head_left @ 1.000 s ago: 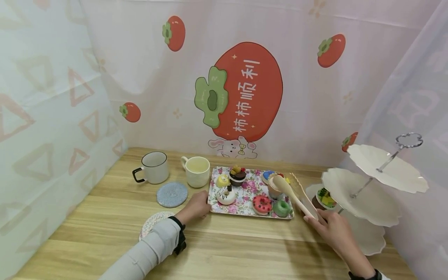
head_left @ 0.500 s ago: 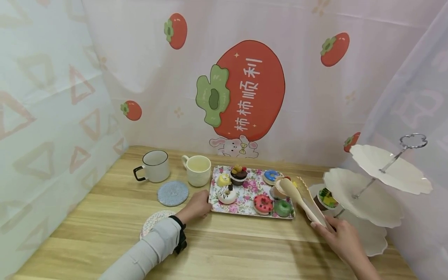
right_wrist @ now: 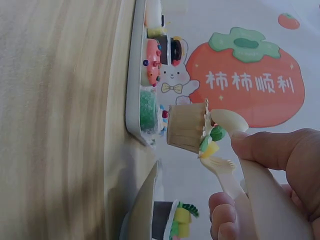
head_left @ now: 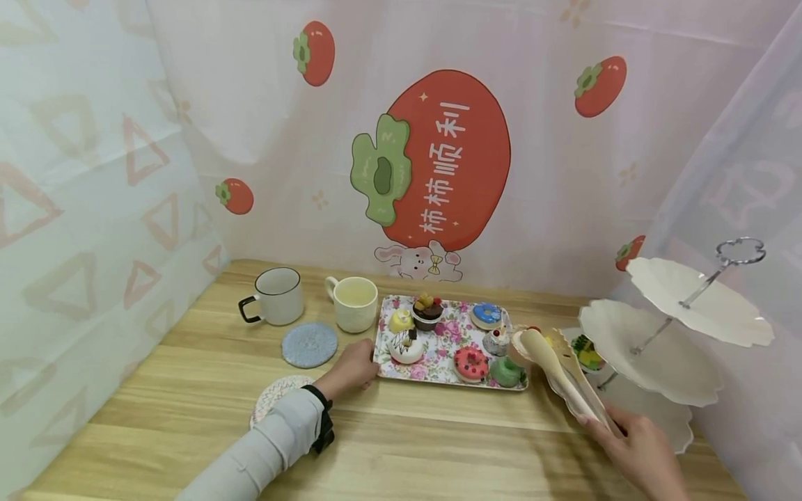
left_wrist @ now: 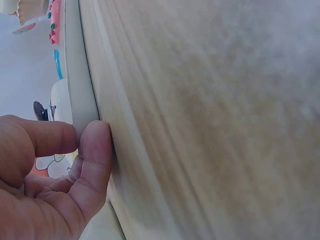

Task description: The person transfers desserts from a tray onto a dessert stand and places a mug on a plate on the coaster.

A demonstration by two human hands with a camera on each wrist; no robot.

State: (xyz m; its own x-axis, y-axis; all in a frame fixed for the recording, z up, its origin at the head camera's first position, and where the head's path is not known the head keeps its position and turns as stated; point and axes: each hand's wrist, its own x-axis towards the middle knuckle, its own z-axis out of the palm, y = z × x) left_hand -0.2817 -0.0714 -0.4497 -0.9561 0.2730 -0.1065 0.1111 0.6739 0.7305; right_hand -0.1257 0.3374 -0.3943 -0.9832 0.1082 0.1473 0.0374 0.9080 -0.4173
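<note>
My left hand (head_left: 352, 369) pinches the left edge of a floral tray (head_left: 438, 382) between thumb and finger, as the left wrist view shows. On the tray sit a white doughnut (head_left: 406, 348), a red doughnut (head_left: 470, 364), a green doughnut (head_left: 507, 372), a blue doughnut (head_left: 486, 316), a dark cupcake (head_left: 427, 316) and a small cherry-topped cupcake (head_left: 497, 342). My right hand (head_left: 635, 445) grips pale tongs (head_left: 567, 383). Between the tongs' tips a beige cupcake (right_wrist: 186, 127) with green and yellow topping hangs tilted on its side, just off the tray's right end.
A white three-tier stand (head_left: 651, 355) stands at the right, with a dark fruit-topped cupcake (head_left: 587, 355) on its lowest plate. Two mugs, one black-rimmed (head_left: 278, 299) and one cream (head_left: 355, 306), stand left of the tray, near a blue coaster (head_left: 310, 345) and a woven coaster (head_left: 276, 393).
My right hand has moved right with the tongs, carrying the beige cupcake from over the tray past its right end toward the stand. My left hand has stayed at the tray's edge.
</note>
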